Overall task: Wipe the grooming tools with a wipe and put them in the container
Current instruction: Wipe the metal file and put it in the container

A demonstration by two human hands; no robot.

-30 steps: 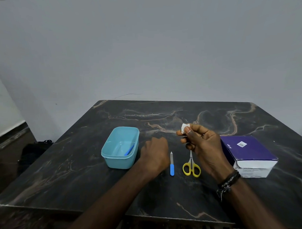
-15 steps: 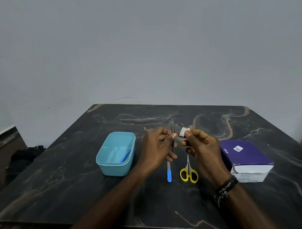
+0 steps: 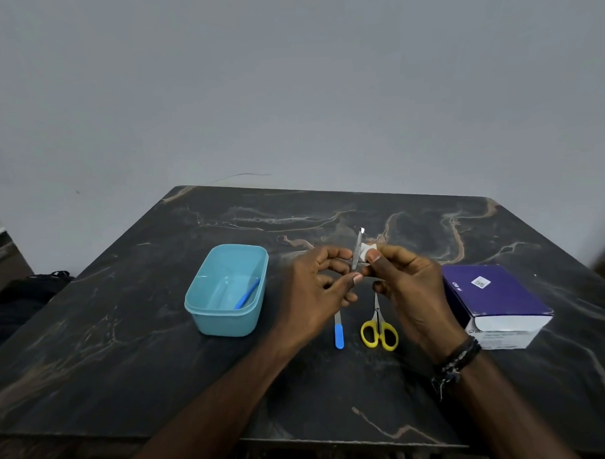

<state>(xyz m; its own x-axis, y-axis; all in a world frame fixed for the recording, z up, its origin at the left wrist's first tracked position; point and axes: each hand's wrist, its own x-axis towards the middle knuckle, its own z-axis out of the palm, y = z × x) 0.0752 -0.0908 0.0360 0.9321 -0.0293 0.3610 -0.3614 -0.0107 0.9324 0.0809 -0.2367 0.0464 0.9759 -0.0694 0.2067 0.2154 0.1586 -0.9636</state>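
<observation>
My left hand [image 3: 318, 290] pinches metal tweezers [image 3: 358, 249] upright above the table's middle. My right hand [image 3: 411, 287] holds a small white wipe [image 3: 367, 250] pressed against the tweezers' side. Below my hands, a blue-handled nail file [image 3: 338, 331] and yellow-handled scissors [image 3: 379, 328] lie side by side on the dark marble table [image 3: 161, 354]. To the left stands the light blue container [image 3: 208, 318], which holds one blue tool [image 3: 247, 293].
A purple and white box [image 3: 495, 298] sits at the right, close to my right wrist. A dark bag [image 3: 25, 294] lies on the floor past the table's left edge. A grey wall rises behind the table.
My left hand picked the tweezers up from the table and raised them to the wipe in my right hand. The wipe now touches the tweezers.
</observation>
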